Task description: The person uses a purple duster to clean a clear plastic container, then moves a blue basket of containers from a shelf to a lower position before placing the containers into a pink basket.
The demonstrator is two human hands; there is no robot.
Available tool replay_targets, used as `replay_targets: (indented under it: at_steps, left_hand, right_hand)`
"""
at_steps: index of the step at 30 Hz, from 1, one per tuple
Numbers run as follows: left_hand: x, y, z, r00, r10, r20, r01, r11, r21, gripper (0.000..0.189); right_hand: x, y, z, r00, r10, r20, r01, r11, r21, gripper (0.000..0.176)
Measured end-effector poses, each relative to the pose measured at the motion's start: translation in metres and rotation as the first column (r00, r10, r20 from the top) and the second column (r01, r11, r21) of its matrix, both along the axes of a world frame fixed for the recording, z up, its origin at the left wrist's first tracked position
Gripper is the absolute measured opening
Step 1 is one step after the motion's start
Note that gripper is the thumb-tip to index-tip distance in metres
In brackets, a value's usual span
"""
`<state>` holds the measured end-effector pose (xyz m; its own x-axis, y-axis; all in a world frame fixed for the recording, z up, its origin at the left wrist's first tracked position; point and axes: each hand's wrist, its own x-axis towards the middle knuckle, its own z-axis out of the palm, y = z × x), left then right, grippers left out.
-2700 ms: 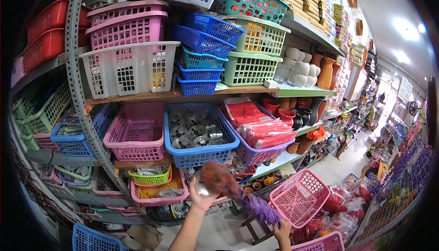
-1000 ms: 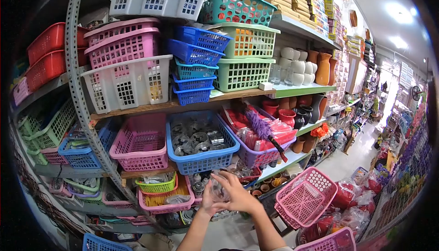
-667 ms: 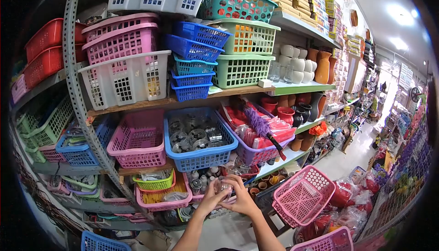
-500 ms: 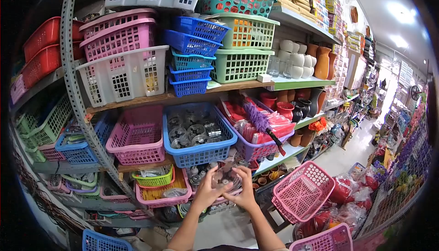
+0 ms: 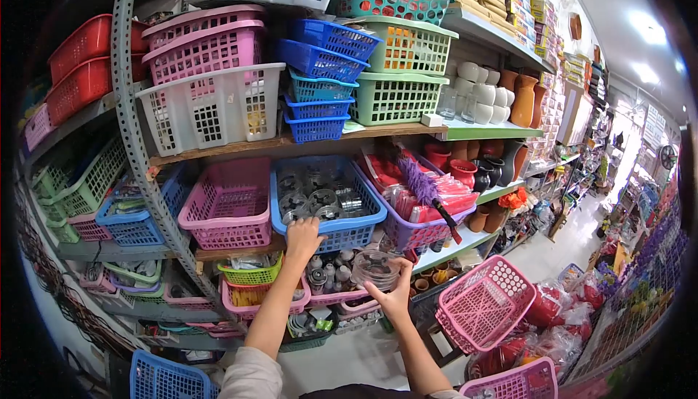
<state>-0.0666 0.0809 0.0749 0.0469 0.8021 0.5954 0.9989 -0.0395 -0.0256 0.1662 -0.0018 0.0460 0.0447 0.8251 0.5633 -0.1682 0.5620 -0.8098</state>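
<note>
My left hand (image 5: 304, 239) is at the front rim of a blue basket (image 5: 347, 233), its fingers curled over the edge. Inside that basket lie several clear round containers (image 5: 322, 201). My right hand (image 5: 392, 293) is closed around the side of a clear round container (image 5: 376, 268), held in front of the lower shelf. The container is see-through, and ridges or stacked layers show in its wall. Beneath the blue basket, a pink tray (image 5: 331, 298) holds several small bottles.
A pink basket (image 5: 224, 206) stands left of the blue one; a purple basket (image 5: 414, 235) with red packets and a purple duster (image 5: 418, 183) is to the right. An upright metal post (image 5: 138, 130) rises at left. Another pink basket (image 5: 486, 303) sits lower right.
My left hand has let go of the clear container and moved up and left to the blue basket's rim. The right hand now holds the container alone, slightly to the right.
</note>
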Motion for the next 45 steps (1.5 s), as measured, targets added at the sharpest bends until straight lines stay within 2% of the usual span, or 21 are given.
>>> replay_targets:
  at_steps: [2,5,8,10,12,14,16,18,19,23,24,26,27,28,30,32,34,36,37,39,45]
  left_hand:
    - [-0.001,0.001,-0.007,1.0,-0.003,-0.007,0.004,0.998,0.056,0.039]
    - [0.0,0.002,-0.008,1.0,-0.003,-0.001,0.003,0.999,0.047,0.039]
    - [0.008,-0.003,-0.01,1.0,0.016,0.009,-0.016,0.999,0.031,0.039]
    - [0.014,-0.008,-0.011,0.999,0.025,0.034,-0.025,1.0,0.013,0.038]
    - [0.017,-0.014,-0.013,0.999,0.013,0.031,-0.014,0.999,0.041,0.037]
    - [0.019,-0.02,-0.013,1.0,-0.014,0.025,0.013,0.998,0.066,0.036]
    - [0.02,-0.023,-0.017,1.0,-0.02,0.009,0.018,0.992,0.124,0.035]
    - [0.016,-0.022,-0.018,0.999,-0.04,0.002,0.039,0.986,0.16,0.035]
    - [0.016,-0.022,-0.017,0.999,-0.045,0.01,0.043,0.987,0.154,0.034]
    - [0.018,-0.025,-0.015,0.997,-0.067,0.03,0.061,0.985,0.163,0.032]
    - [0.018,-0.026,-0.015,0.998,-0.063,0.031,0.058,0.985,0.161,0.032]
    - [0.018,-0.025,-0.015,0.999,-0.05,0.004,0.049,0.99,0.135,0.021]
    - [0.017,-0.025,-0.017,0.999,-0.048,-0.011,0.049,0.987,0.15,0.019]
    - [0.017,-0.024,-0.018,0.999,-0.046,-0.01,0.047,0.988,0.146,0.019]
    - [0.017,-0.023,-0.02,0.999,-0.044,-0.018,0.046,0.986,0.161,0.018]
    - [0.016,-0.024,-0.022,0.999,-0.038,-0.019,0.04,0.988,0.147,0.022]
    - [0.017,-0.022,-0.023,0.999,-0.03,-0.012,0.031,0.989,0.143,0.029]
    - [0.018,-0.023,-0.021,0.999,-0.036,-0.016,0.038,0.987,0.154,0.025]
    - [0.017,-0.023,-0.019,0.999,-0.04,-0.021,0.043,0.984,0.171,0.021]
    - [0.017,-0.024,-0.019,0.999,-0.043,-0.002,0.042,0.982,0.183,0.024]
    - [0.022,-0.033,-0.019,0.998,-0.046,0.032,0.037,0.97,0.239,0.017]
  right_hand:
    - [0.0,-0.001,0.001,0.993,-0.078,0.094,0.074,0.996,0.043,0.07]
    - [0.001,-0.001,0.003,0.991,-0.068,0.114,0.063,0.997,0.048,0.066]
    - [0.002,0.005,-0.001,0.997,-0.065,0.028,0.065,0.998,0.016,0.069]
    - [0.005,0.014,-0.008,0.993,-0.097,0.061,0.096,0.995,0.02,0.067]
    - [0.005,0.02,-0.008,0.988,-0.121,0.094,0.119,0.993,0.023,0.066]
    - [0.001,0.026,-0.004,0.992,-0.112,0.065,0.114,0.993,-0.028,0.063]
    - [-0.004,0.042,-0.002,0.993,-0.109,0.036,0.109,0.994,0.002,0.059]
    - [-0.012,0.057,0.019,0.991,-0.107,0.075,0.11,0.993,-0.042,0.056]
    - [-0.016,0.071,0.019,0.991,-0.127,0.04,0.127,0.992,0.022,0.054]
    - [-0.027,0.109,0.036,0.957,-0.218,0.19,0.216,0.976,0.033,0.056]
    - [-0.032,0.107,0.052,0.964,-0.198,0.175,0.198,0.98,0.016,0.055]
    - [-0.038,0.126,0.062,0.889,-0.328,0.32,0.288,0.943,0.167,0.055]
    - [-0.045,0.137,0.066,0.929,-0.266,0.258,0.237,0.962,0.135,0.057]
    - [-0.05,0.139,0.082,0.93,-0.242,0.278,0.216,0.969,0.122,0.061]
    - [-0.059,0.166,0.092,0.793,-0.359,0.492,0.286,0.933,0.218,0.066]
    - [-0.071,0.205,0.095,0.727,-0.372,0.578,0.239,0.925,0.295,0.069]
    - [-0.084,0.229,0.108,0.679,-0.335,0.653,0.217,0.942,0.257,0.074]
    - [-0.099,0.267,0.102,0.516,-0.373,0.771,0.201,0.928,0.314,0.08]
    - [-0.105,0.285,0.096,0.519,-0.372,0.77,0.196,0.928,0.317,0.08]
    - [-0.117,0.314,0.086,0.393,-0.331,0.858,0.16,0.943,0.291,0.092]
    - [-0.123,0.354,0.074,0.291,-0.158,0.943,0.107,0.985,0.132,0.108]
